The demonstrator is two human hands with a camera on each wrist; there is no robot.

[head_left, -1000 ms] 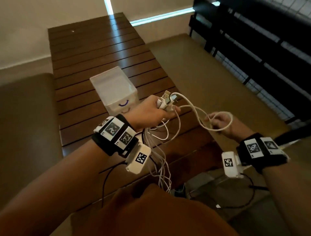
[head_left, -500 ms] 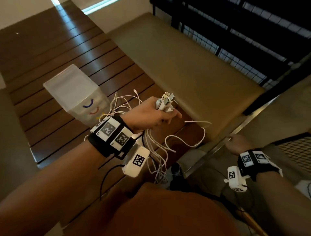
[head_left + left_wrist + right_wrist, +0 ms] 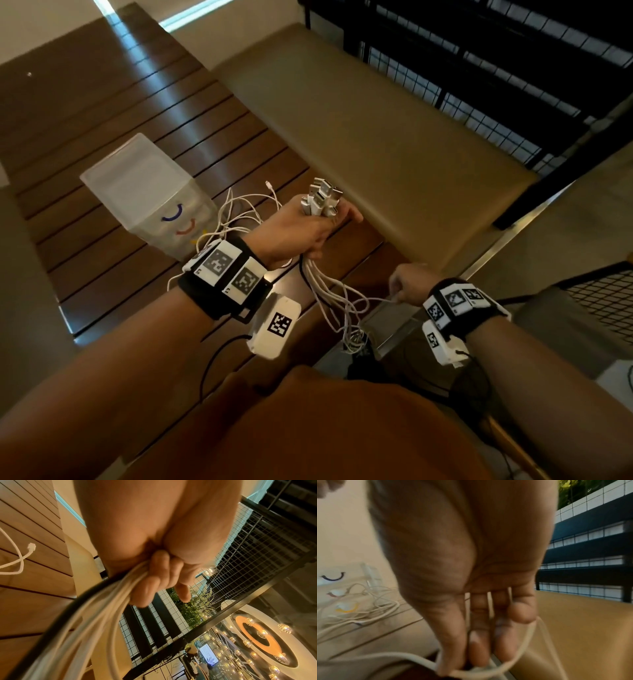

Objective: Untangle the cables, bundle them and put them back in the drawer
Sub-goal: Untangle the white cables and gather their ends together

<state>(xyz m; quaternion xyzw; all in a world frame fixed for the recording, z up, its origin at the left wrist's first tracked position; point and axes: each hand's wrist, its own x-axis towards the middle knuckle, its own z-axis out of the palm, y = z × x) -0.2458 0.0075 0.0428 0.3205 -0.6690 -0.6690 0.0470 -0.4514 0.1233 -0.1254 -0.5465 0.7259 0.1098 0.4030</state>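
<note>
My left hand [image 3: 301, 229] grips a bunch of white cables [image 3: 329, 294], their USB plugs [image 3: 320, 202] sticking up above the fist. In the left wrist view the fingers [image 3: 154, 577] curl round the white cables [image 3: 96, 615] and one black one. The strands hang down over the table's near edge. My right hand [image 3: 407, 284] is lower and to the right, pinching a single white cable [image 3: 518, 653] that loops round its fingers. More white cable [image 3: 246, 212] lies loose on the table beside the translucent drawer unit [image 3: 147, 192] with coloured handles.
The brown slatted table [image 3: 120, 113] runs away to the upper left. A tan bench cushion [image 3: 376, 130] lies to the right, with a black mesh railing [image 3: 496, 68] behind it. Another cushion [image 3: 27, 274] is at the left edge. My knee is at the bottom.
My right hand dropped from beside the left, then came back toward the hanging strands and took one cable. The left hand kept its grip. The head view swung right.
</note>
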